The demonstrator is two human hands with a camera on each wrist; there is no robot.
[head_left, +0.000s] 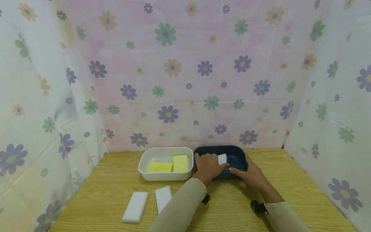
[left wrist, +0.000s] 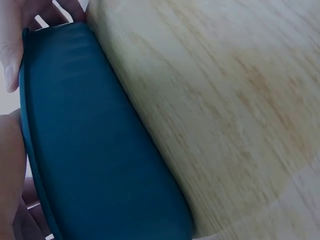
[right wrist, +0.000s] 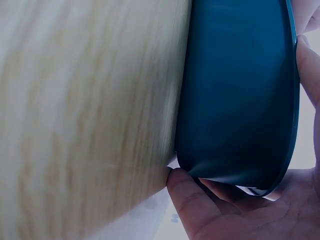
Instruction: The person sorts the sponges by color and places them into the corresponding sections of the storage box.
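A dark blue rectangular tub stands on the table, its long side showing in both wrist views. My left hand lies over its left part and grips that end, thumb pointing right along the near rim. With my right hand I hold the right end, thumb at the near rim and fingers round the outer side, as the right wrist view shows. A white sponge block is inside the tub, partly covered by my left hand. Anything else under that hand is hidden.
Left of the blue tub is a white tub with a flat yellow sponge and another yellow sponge. Nearer lie a white block and a second white block, partly behind my left sleeve. A flowered curtain surrounds the wooden table.
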